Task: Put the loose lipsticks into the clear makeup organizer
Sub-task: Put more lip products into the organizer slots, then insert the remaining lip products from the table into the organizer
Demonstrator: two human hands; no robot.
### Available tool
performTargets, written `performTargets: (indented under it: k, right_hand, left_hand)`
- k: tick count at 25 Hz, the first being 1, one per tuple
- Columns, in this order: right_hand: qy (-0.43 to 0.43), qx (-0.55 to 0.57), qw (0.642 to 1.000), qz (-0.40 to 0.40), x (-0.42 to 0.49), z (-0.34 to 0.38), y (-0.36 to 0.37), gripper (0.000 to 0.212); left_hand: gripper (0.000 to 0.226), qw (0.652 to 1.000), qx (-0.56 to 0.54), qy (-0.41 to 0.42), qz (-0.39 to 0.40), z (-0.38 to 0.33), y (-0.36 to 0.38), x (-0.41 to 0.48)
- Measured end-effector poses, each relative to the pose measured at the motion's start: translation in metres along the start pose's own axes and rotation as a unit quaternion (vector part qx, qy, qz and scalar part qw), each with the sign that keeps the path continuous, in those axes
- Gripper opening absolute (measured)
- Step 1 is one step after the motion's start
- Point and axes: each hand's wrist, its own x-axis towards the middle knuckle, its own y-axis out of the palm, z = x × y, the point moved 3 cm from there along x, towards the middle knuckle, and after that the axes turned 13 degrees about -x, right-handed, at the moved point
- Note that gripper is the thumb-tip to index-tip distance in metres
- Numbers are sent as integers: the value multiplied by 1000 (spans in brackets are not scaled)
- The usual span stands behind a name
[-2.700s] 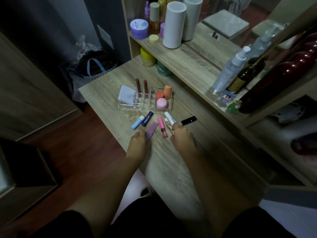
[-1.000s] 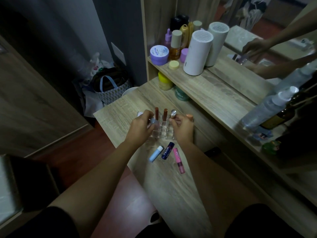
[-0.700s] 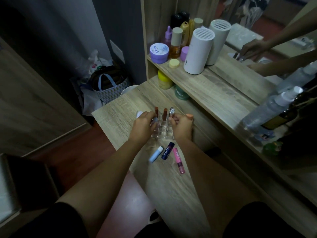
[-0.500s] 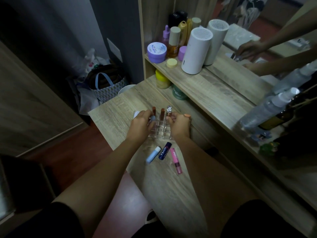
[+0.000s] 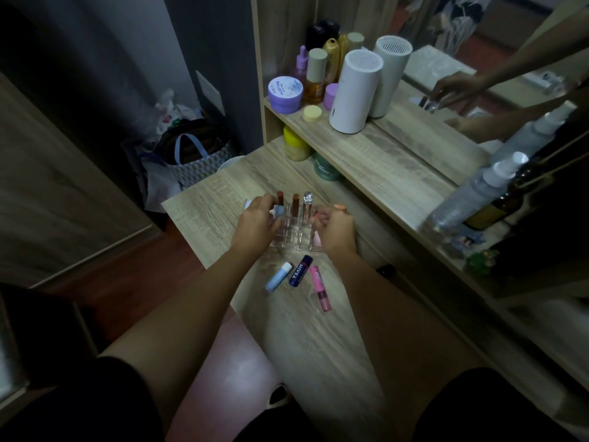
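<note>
Dim wooden worktop [image 5: 204, 212]: organizer [image 5: 294, 231] holds three upright lipsticks [image 5: 295, 204]; three tubes [image 5: 298, 275] lie loose just before it. Left hand [image 5: 258, 224] grips a pale tube over the organizer; right hand's [image 5: 336, 229] grasp cannot be told.

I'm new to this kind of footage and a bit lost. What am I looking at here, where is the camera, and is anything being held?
There is no machine: a head-worn camera looks down at a person's bare hands. On the wooden table stands a clear makeup organizer with upright lipsticks. The left hand pinches a light-blue-tipped stick over it; the right hand rests at its other side, its grip unclear. A light blue balm, a navy Nivea stick and a pink gloss lie loose nearby.
</note>
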Motion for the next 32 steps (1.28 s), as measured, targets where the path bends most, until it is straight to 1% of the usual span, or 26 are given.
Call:
performTargets:
  k: [4, 6, 8, 12, 14, 15, 17, 19, 21, 24, 26, 28, 30, 32]
  right_hand:
    - [-14, -54, 998, 16, -12, -12, -14, 22]
    - [-13, -50, 999, 6, -20, -22, -21, 23]
    - [-19, -46, 999, 3, -30, -36, -27, 23]
    - [-33, -95, 995, 23, -51, -65, -28, 20]
    - [-56, -166, 984, 24, -61, -75, -26, 23]
    - [-68, -202, 977, 27, -64, -80, -25, 24]
    - [-77, -218, 972, 46, -66, -85, -21, 26]
    - [-91, -245, 963, 70, -66, -86, -17, 29]
    - [-98, -277, 952, 88, -66, -87, -15, 31]
    - [-108, -299, 944, 91, -66, -84, -11, 34]
    - [-110, -302, 943, 87, -66, -81, -10, 37]
    - [-113, -291, 946, 83, -68, -79, -11, 35]
    - [-112, -232, 964, 70, -70, -80, -15, 29]
    - [-109, -138, 984, 41, -71, -82, -24, 27]
  left_hand:
    - [25, 1000, 9, 16, -11, -12, -1, -13]
    - [23, 999, 10, 25, -17, -14, 1, -22]
    - [21, 999, 24, 21, -7, -12, 6, -33]
    - [14, 998, 39, 20, 42, -3, 27, -65]
    - [13, 995, 44, 31, 89, 0, 46, -85]
    - [15, 991, 48, 40, 116, 1, 57, -94]
    - [22, 983, 56, 53, 167, 3, 77, -108]
    - [31, 974, 61, 49, 211, 3, 89, -116]
    - [34, 972, 66, 46, 219, 2, 96, -120]
    - [31, 975, 72, 32, 207, 2, 99, -124]
    - [30, 972, 82, 21, 217, 3, 99, -127]
    - [29, 975, 70, 11, 210, 4, 96, -130]
    - [29, 981, 44, 3, 188, 4, 87, -132]
    - [34, 988, 24, 16, 153, -1, 72, -129]
